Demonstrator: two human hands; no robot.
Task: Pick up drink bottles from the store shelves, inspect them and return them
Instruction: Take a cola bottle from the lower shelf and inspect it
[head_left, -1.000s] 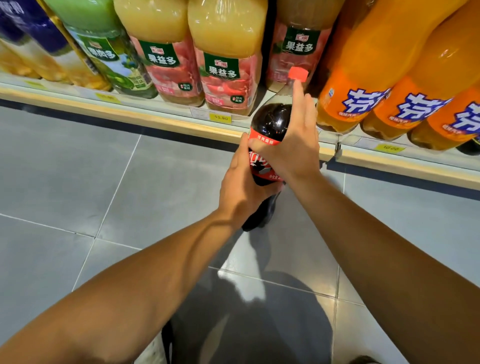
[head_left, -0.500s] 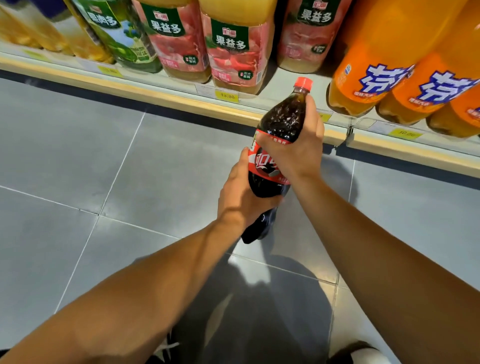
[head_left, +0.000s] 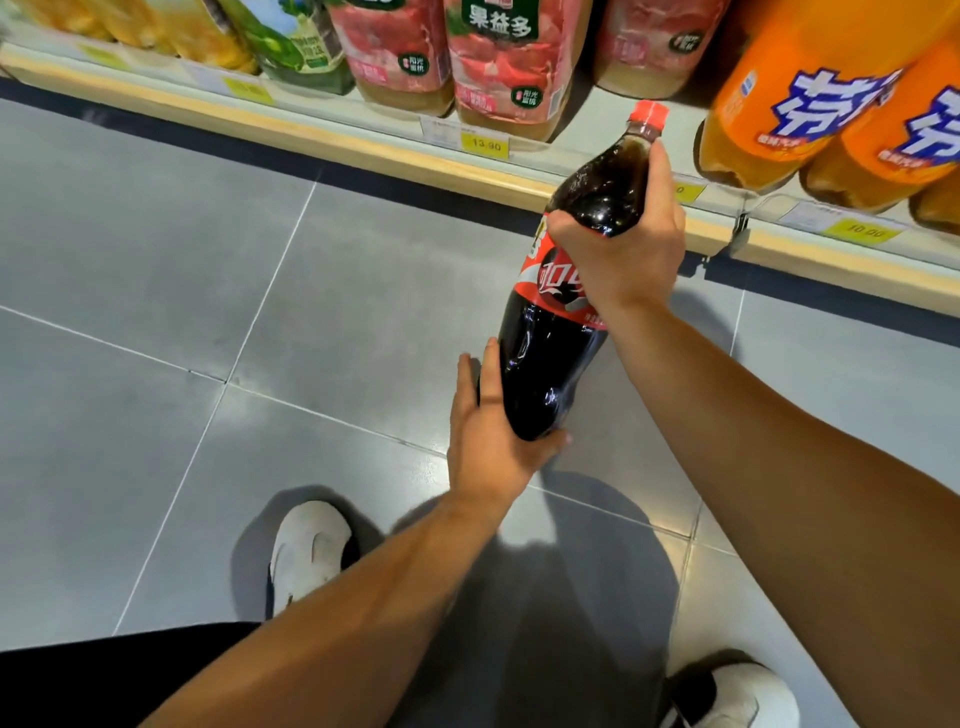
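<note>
A: Head view, the only one. Where does the job stand?

B: By my reading, mid-inspection. The cola bottle (head_left: 561, 332) is off the shelf (head_left: 363, 150) and held out over the grey tiled floor (head_left: 156, 312), near the centre of the frame, its red cap (head_left: 648, 114) tilted toward one o'clock. Picking up looks done; checking the bottle and putting it back are left.

A: And the hands?

B: The right hand (head_left: 623, 260) is wrapped round the bottle's shoulder, covering part of the red label (head_left: 550, 283). The left hand (head_left: 493, 441) cups the base from seven o'clock, its fingers curled underneath and the thumb lying along the side.

A: What is it made of?

B: Clear glossy plastic with dark liquid inside, a rounded body narrowing to a slim neck, and highlights on the curved wall. Probably smooth and heavy when full, hence a hand under the base.

A: Around it?

B: At twelve o'clock stand juice bottles with pink labels (head_left: 498, 62); at two o'clock are orange soda bottles (head_left: 789, 104), fat and translucent. Yellow price tags (head_left: 485, 145) sit along the pale wooden shelf edge. White shoes (head_left: 311, 551) show at six o'clock on the matte tiles.
</note>
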